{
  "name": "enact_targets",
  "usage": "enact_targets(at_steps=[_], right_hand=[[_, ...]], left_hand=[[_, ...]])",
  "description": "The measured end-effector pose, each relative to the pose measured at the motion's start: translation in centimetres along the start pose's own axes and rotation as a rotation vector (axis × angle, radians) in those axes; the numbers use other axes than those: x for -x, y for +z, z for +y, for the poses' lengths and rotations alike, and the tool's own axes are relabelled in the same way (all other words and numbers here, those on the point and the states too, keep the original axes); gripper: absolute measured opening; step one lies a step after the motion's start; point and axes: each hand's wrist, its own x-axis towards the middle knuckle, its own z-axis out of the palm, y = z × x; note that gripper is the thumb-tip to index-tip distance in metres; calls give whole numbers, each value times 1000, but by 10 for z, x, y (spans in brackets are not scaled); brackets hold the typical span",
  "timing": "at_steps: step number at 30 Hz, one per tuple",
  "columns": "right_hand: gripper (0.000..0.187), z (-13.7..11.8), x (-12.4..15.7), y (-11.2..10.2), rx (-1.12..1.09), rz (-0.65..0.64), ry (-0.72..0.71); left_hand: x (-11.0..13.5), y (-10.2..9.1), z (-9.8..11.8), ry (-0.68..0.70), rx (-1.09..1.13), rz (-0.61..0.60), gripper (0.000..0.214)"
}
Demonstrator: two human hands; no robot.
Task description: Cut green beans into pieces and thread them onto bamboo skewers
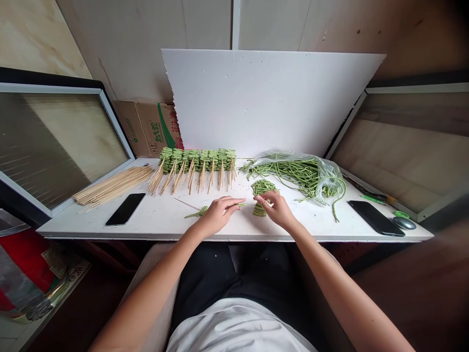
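Observation:
My left hand [219,212] rests on the white table [164,222] with its fingers closed in a pinch on a thin wooden skewer [187,204] that points left, a green bean piece [196,212] beside it. My right hand [275,208] is pinched on a folded bundle of green long beans [261,187] lying on the table just ahead of it. Both hands nearly meet at their fingertips. A row of finished bean skewers [198,166] lies at the back of the table.
A plastic bag of long beans [304,173] lies at right. Bare skewers [113,186] are piled at left, next to a black phone [125,209]. Another phone [376,217], scissors and a small round object sit far right. A white board leans behind.

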Motion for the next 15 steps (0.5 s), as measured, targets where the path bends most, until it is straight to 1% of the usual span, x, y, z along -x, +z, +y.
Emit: enact_targets(at_steps=[2,4,6,9,12,15], right_hand=[[41,-16,3,1,-160,-103,-28],[36,-30,7,5,-257,-156,-81],[30,-37,9,8,-278,-137,-122],[26,-37,10,9,-270,-59,-130],[26,-34,7,4,-260,-14,-120],[26,-36,7,0,-226,-29,-157]], left_hand=[[0,4,5,-16,42,26,37],[1,7,8,-30,62,38,40],[1,8,10,-45,67,22,43],[1,7,6,-92,41,39,44],[1,4,0,-92,-6,99,27],[1,4,-1,-51,-56,135,14]])
